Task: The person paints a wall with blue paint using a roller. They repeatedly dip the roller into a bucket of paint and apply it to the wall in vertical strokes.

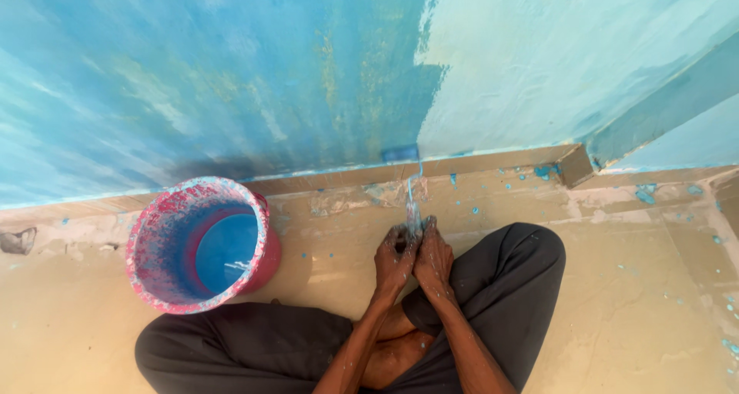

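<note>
I sit cross-legged on the floor facing a blue painted wall (pixel 231 78). My left hand (pixel 395 261) and my right hand (pixel 436 260) are pressed together in front of my knees, both closed around the thin, paint-smeared handle of a brush (pixel 413 205). The handle runs up to the foot of the wall, where a blue brush head (pixel 400 154) seems to rest against the skirting. Left of my hands stands a red bucket (pixel 265 251), its inside coated with blue paint (pixel 225 249).
The wall's right part (pixel 554 63) is a paler blue. A tan skirting strip (pixel 493 161) runs along its base to a corner step (pixel 573 165) at the right. Blue paint drips speckle the beige floor (pixel 639 286). My dark trouser legs (pixel 508 286) spread across the near floor.
</note>
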